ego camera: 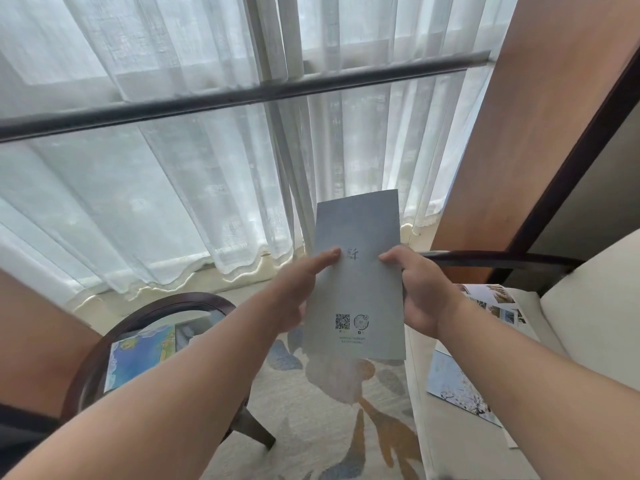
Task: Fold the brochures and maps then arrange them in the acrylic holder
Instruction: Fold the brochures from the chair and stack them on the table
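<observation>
A folded grey brochure (356,237) with a QR code near its lower edge is held upright in mid-air in front of the curtains. My left hand (298,292) grips its left edge, thumb on the front face. On the opposite edge, my right hand (419,289) holds it the same way. A blue map (142,355) lies flat on the round glass side table (104,337) at the lower left. Photo brochures (491,303) and a pale blue printed sheet (453,382) lie on the white seat to the right. No acrylic holder is in view.
Sheer white curtains (173,168) cover the window ahead. A wooden panel (519,116) rises at the right beside a white cushioned seat (595,306) with a dark armrest (485,256). A patterned rug (329,410) covers the floor below.
</observation>
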Motion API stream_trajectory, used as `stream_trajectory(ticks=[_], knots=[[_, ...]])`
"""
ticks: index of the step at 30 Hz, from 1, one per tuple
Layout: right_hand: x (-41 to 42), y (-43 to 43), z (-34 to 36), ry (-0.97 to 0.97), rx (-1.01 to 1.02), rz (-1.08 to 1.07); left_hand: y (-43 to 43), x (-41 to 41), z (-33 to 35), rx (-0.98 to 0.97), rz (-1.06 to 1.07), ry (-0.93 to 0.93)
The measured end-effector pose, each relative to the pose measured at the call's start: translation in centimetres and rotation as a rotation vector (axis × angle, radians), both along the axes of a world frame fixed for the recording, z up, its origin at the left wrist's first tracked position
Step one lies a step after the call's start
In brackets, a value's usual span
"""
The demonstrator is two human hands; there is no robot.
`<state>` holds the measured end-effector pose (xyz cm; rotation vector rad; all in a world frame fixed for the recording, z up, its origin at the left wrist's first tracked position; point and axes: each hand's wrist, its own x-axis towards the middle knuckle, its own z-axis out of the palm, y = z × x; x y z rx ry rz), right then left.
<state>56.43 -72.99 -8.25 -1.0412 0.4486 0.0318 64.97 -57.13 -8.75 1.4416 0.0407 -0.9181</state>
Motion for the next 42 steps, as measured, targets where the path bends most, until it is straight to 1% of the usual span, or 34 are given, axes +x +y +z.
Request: stream_trajectory(ticks=[3,5,8,10,13,15,17,19,22,24,26,27,30,31,32,36,38,41,42], knots=[[-0.3,-0.1,0.2,0.068,0.024,0.035,0.1,-0.4,-0.1,-0.037,-0.053,0.034],[-0.5,-0.1,0.2,0.084,0.010,0.051,0.0,-0.7,0.1,-0.064,-0.050,0.040],[-0.7,0.0,0.0,0.105,-0.024,0.027,-0.3,-1.1,0.4,-0.065,-0.046,0.033],[-0.7,-0.1,0.0,0.107,-0.045,-0.009,-0.5,-1.3,0.4,-0.055,-0.008,0.023],[-0.8,-0.3,-0.1,0.098,-0.148,-0.040,-0.7,-1.3,0.3,-0.034,0.052,-0.011],[-0.8,-0.3,-0.2,0.099,-0.228,-0.063,-0.7,-1.3,0.4,-0.043,0.072,-0.045],[-0.9,-0.2,-0.5,0.104,-0.260,-0.111,-0.7,-1.3,0.6,-0.073,0.067,-0.073],[-1.1,-0.2,-0.7,0.125,-0.218,-0.134,-0.8,-1.3,0.7,-0.122,0.051,-0.073],[-1.5,-0.4,-0.6,0.168,-0.110,-0.046,-0.7,-1.4,0.6,-0.179,0.017,-0.083],[-1.5,-0.4,-0.7,0.164,-0.087,-0.035,-0.7,-1.4,0.5,-0.186,0.002,-0.103],[-1.2,-0.4,-0.7,0.147,-0.104,-0.073,-0.7,-1.4,0.4,-0.161,0.015,-0.145],[-1.1,-0.4,-0.7,0.143,-0.121,-0.103,-0.7,-1.4,0.2,-0.119,0.032,-0.191],[-0.7,-0.6,-0.8,0.124,-0.142,-0.161,-0.9,-1.5,-0.3,0.089,0.093,-0.406],[-0.7,-0.7,-0.8,0.102,-0.135,-0.152,-0.9,-1.5,-0.4,0.113,0.107,-0.430],[-0.6,-0.7,-0.8,0.077,-0.124,-0.136,-0.8,-1.5,-0.4,0.111,0.107,-0.415],[-0.2,-0.9,-1.0,0.008,-0.105,-0.074,-0.5,-1.4,-0.2,-0.012,0.033,-0.212],[-0.1,-0.9,-1.1,-0.003,-0.137,-0.062,-0.5,-1.4,-0.3,-0.025,0.050,-0.191],[0.1,-0.7,-1.4,0.011,-0.245,-0.076,-0.6,-1.3,-0.4,-0.016,0.130,-0.181],[0.2,-0.8,-1.5,0.023,-0.268,-0.084,-0.6,-1.3,-0.3,-0.039,0.131,-0.177]])
